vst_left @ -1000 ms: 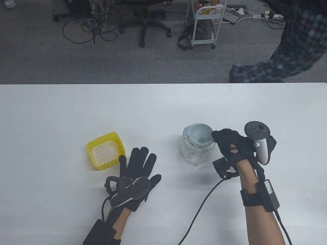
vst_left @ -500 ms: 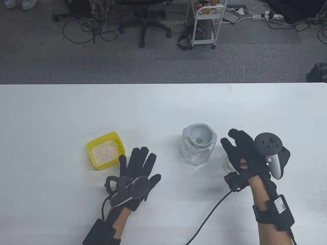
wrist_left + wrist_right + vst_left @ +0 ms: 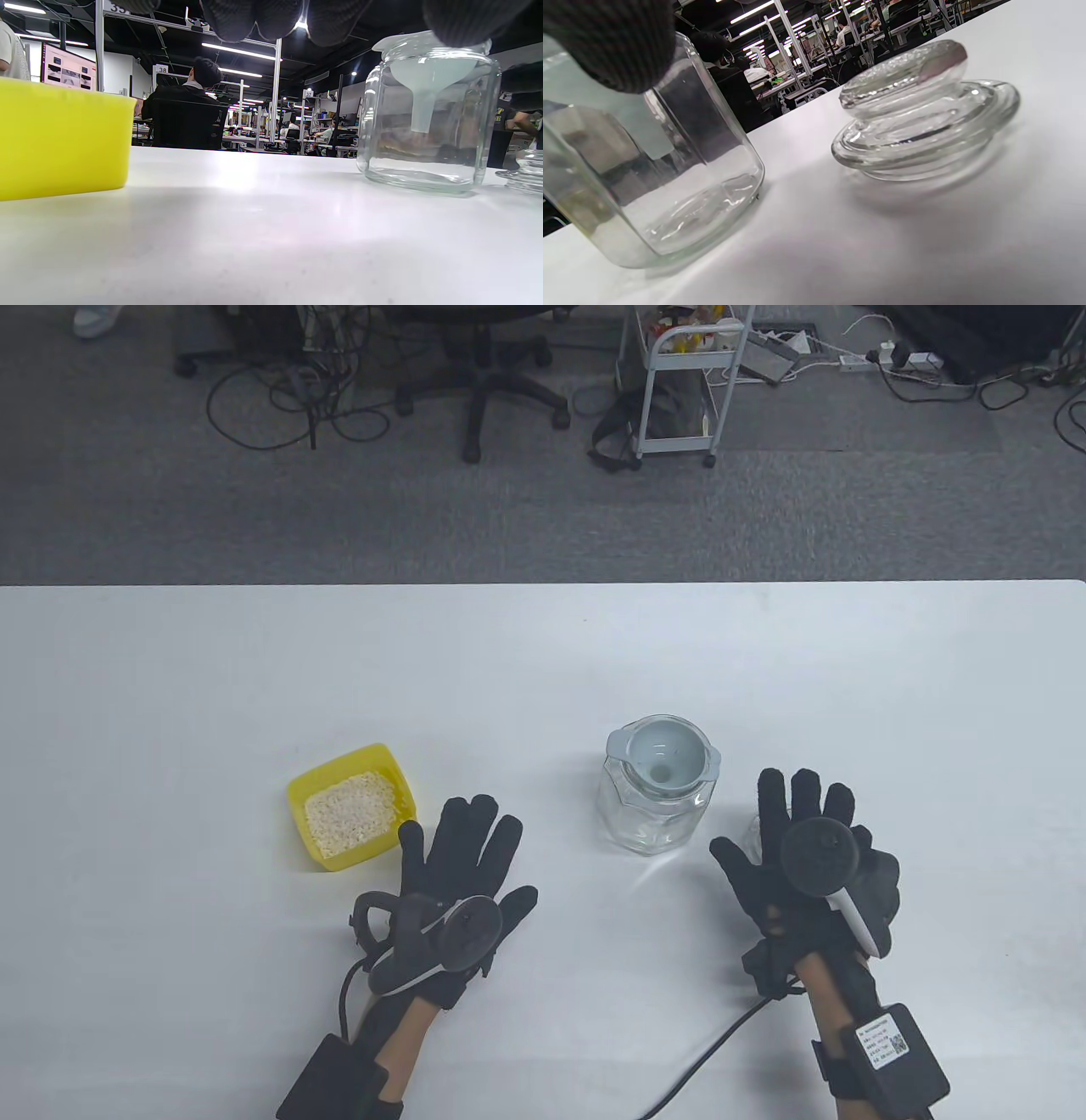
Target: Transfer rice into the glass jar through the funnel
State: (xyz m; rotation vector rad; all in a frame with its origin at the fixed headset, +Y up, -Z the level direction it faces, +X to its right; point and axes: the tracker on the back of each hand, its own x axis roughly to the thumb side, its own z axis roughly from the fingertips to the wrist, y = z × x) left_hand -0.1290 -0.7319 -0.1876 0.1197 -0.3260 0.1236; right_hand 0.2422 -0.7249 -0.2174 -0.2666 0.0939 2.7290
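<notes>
Since a second ago the right hand [image 3: 806, 865] has let go of the funnel [image 3: 663, 764] and drawn back toward the person, turning palm-down just right of the jar [image 3: 652, 808]; nothing else has shifted. From the table view, its fingers are now spread and hold nothing. The left hand [image 3: 458, 882] lies flat, fingers spread too, just beside the yellow tub [image 3: 349, 804] of rice [image 3: 349, 813], probably parked there so it can lift the tub for pouring. The funnel sits in the jar's mouth, so the jar seems ready to receive.

From the left wrist view, the yellow tub [image 3: 59, 140] fills the left side, and the jar [image 3: 428, 114] stands well apart to the right with the funnel's spout [image 3: 424, 110] hanging inside it. No rice shows in the jar. Gloved fingertips [image 3: 280, 17] hang at the top edge, touching nothing.

From the right wrist view, the jar [image 3: 649, 169] stands at left and a glass lid [image 3: 925, 114] rests on the table [image 3: 925, 237] near it, likely set aside to keep the mouth free. One fingertip [image 3: 611, 42] shows at the top corner.
</notes>
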